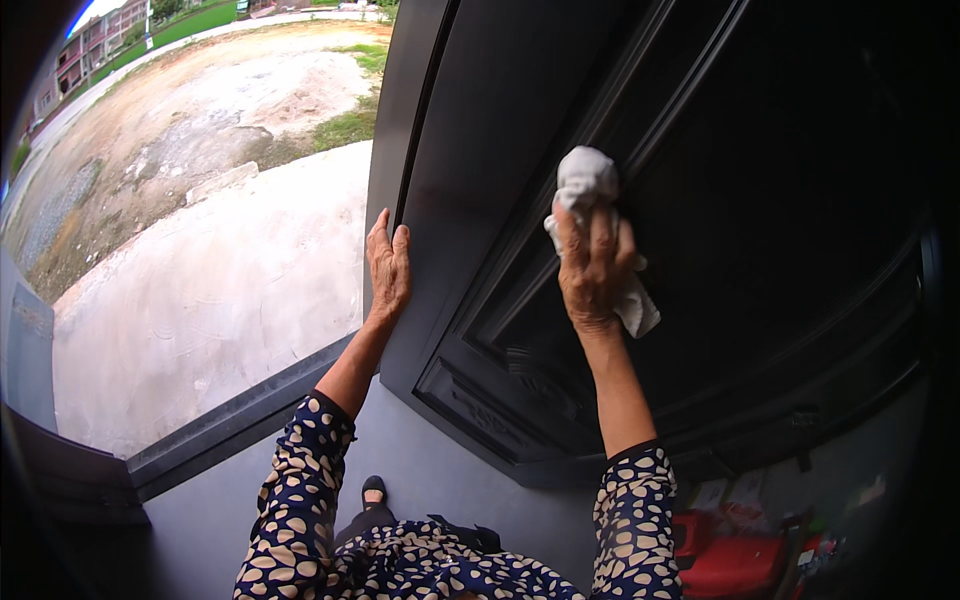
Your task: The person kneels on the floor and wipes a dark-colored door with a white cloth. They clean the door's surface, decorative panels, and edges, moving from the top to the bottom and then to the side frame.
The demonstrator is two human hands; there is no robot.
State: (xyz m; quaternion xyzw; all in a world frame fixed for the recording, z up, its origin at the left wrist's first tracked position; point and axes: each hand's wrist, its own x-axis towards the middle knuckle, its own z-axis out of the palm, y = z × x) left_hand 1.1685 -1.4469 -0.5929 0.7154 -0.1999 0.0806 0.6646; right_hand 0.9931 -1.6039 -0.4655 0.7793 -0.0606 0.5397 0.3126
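A dark, panelled door [480, 150] with raised mouldings stands ajar in front of me. My right hand [592, 265] presses a crumpled white cloth [588, 172] against its face, near a long slanting moulding. The cloth bunches above my fingers and one corner hangs below the palm. At the door's upright edge rests my left hand [388, 265], with fingers stretched upward and the thumb apart; part of the fingers is hidden. Nothing loose shows in that hand.
A raised dark threshold [240, 410] crosses the doorway on the left. Outside lie pale concrete [220, 290], bare earth and grass, with buildings farther off. Red items [735, 560] sit on the grey floor [430, 450] at the lower right. My shoe [373, 488] is below.
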